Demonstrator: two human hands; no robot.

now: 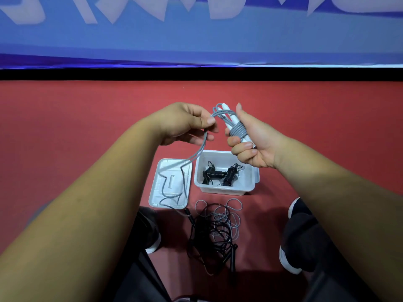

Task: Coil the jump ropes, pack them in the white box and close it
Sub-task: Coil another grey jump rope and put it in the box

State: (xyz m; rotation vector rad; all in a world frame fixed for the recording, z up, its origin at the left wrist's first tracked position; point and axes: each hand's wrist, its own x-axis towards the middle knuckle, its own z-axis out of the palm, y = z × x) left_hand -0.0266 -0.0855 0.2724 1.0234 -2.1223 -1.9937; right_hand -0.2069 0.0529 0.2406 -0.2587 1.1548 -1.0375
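Under you, red floor [87, 127]. Mid-frame, open white box [224, 189], two coiled black ropes [218, 174] inside. Its lid [157, 192] lies at box's 9 o'clock; tangle of loose ropes [216, 234] at 6. At box's 12, your right hand [255, 144], fingers curled tight round white handles [231, 120] wound with grey rope [236, 130]. At 11, your left hand [185, 125] pinches rope's free run, which trails down onto lid.

We see dim, even light; soft shadows darken the red matte floor [87, 118] by the white plastic box [224, 189]. The far blue banner [196, 40] blurs.
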